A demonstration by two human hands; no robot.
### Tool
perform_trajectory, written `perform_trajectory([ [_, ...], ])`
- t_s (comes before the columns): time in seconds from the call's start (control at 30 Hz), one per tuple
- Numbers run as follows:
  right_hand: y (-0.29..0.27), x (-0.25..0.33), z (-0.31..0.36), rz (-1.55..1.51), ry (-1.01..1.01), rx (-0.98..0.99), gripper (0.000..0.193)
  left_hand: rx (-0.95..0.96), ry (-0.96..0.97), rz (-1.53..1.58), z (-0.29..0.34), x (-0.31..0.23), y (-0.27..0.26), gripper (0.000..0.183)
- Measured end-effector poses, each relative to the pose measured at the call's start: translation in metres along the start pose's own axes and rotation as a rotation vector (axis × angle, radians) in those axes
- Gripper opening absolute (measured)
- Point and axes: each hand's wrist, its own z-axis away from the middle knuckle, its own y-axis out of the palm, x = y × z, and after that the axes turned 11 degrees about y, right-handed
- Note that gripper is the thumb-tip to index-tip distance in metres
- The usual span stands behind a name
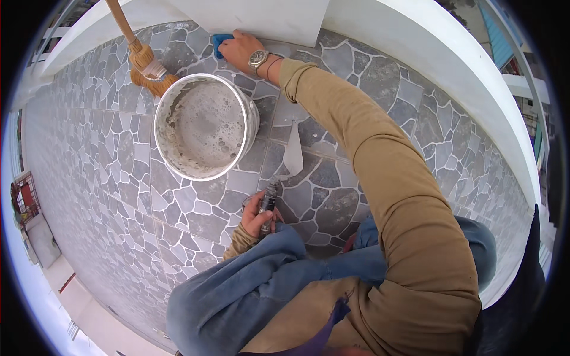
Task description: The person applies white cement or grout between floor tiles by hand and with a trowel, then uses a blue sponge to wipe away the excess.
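Observation:
My left hand (pixel 256 217) is wrapped round the dark, mortar-smeared handle of a pointed trowel (pixel 293 155), close to my knee. The trowel's pale blade points away from me, over the floor. Far ahead, my outstretched right hand (pixel 243 50) presses a blue sponge (pixel 220 45) to the floor beside the base of a white wall. Its fingers partly hide the sponge, and a watch sits on that wrist. Between the hands and to the left stands a white bucket (pixel 249 127) with grey, bubbly, watery liquid in it and mortar splashes on its inner side.
A straw broom (pixel 148 68) with a wooden handle rests behind the bucket. Grey stone-pattern tiles (pixel 127 172) with pale joint lines cover the floor. A white wall (pixel 267 21) rises ahead, and a low curved white parapet (pixel 475 89) runs along the right.

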Motion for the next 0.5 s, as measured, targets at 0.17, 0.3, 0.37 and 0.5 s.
perform_trajectory([
  [0.17,-0.052,-0.072,0.098,0.018,0.114,0.115,0.017,-0.003,-0.056,-0.02,-0.004,-0.003,0.003,0.068],
  [0.3,-0.103,-0.113,0.159,0.087,0.24,0.287,0.017,0.014,-0.069,-0.036,-0.006,-0.002,0.005,0.07],
  [0.37,-0.116,-0.107,0.164,0.113,0.295,0.383,0.018,-0.024,-0.092,-0.059,-0.002,-0.005,0.002,0.071],
  [0.5,-0.104,-0.089,0.161,-0.119,0.165,-0.026,0.027,-0.034,-0.093,-0.068,-0.001,-0.008,0.003,0.072],
])
